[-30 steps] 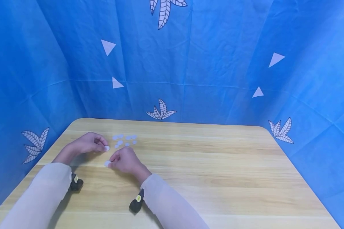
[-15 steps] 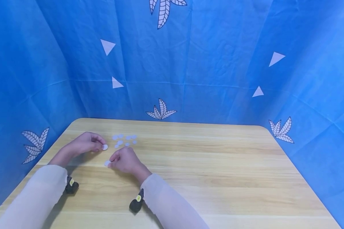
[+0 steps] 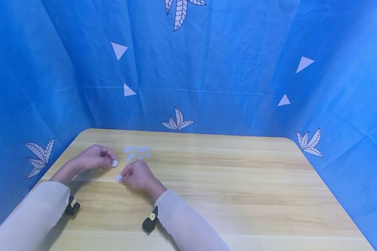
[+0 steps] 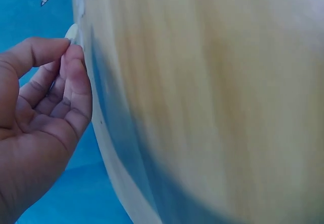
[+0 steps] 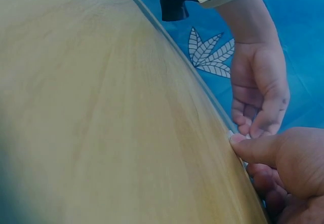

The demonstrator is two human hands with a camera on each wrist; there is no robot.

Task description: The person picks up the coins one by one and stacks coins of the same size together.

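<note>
My left hand [image 3: 95,157] pinches a small white round disc [image 3: 114,163] between thumb and fingertips, low over the table's left part. In the left wrist view the disc [image 4: 72,32] pokes out past the thumb tip, its edge showing. Nearer the front, my right hand [image 3: 139,175] pinches a second white disc [image 3: 118,178] by its right side. The right wrist view shows the right thumb [image 5: 253,148] against that disc, with the left hand [image 5: 260,92] beyond it. Just behind both hands, several white discs [image 3: 132,155] lie in a loose group.
The wooden table [image 3: 238,188] stretches far to the right of the hands. Blue cloth [image 3: 245,62] with white leaf and triangle prints hangs behind it and along both sides. A black wrist camera [image 3: 149,223] sits below the right sleeve, another [image 3: 72,205] below the left.
My left hand has drawn back slightly to the left with its disc, and the left forearm has shifted left too. My right hand stays in place, pinching its disc.
</note>
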